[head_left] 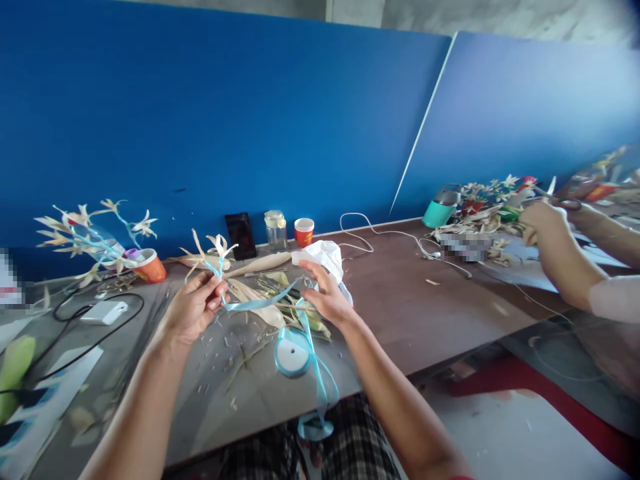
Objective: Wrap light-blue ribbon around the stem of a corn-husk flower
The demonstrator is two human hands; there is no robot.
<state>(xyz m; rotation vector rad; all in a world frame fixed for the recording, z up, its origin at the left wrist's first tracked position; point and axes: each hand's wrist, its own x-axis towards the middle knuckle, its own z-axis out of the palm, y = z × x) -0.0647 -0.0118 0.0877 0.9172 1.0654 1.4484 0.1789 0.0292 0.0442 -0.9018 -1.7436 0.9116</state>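
Note:
My left hand [197, 303] pinches the stem of a flower [216, 252] made of pale dried husk petals. Light blue ribbon is wrapped on its stem. From there the ribbon [263, 303] stretches across to my right hand [325, 293], which holds it near the fingertips, fingers partly extended. The ribbon then hangs down past a ribbon spool [293, 351] with a white face on the table. Its loose loops dangle over the table edge onto my lap. Behind and between my hands lie dried husks [257, 303] and thin stems.
At the left, finished husk flowers [75, 230] stand in a red paper cup [151, 267], near a white charger [104, 313]. A phone [241, 236], glass jar [276, 231], red cup [304, 232] and white plastic bag [325, 257] stand behind. A co-worker's hands [543, 223] work at right.

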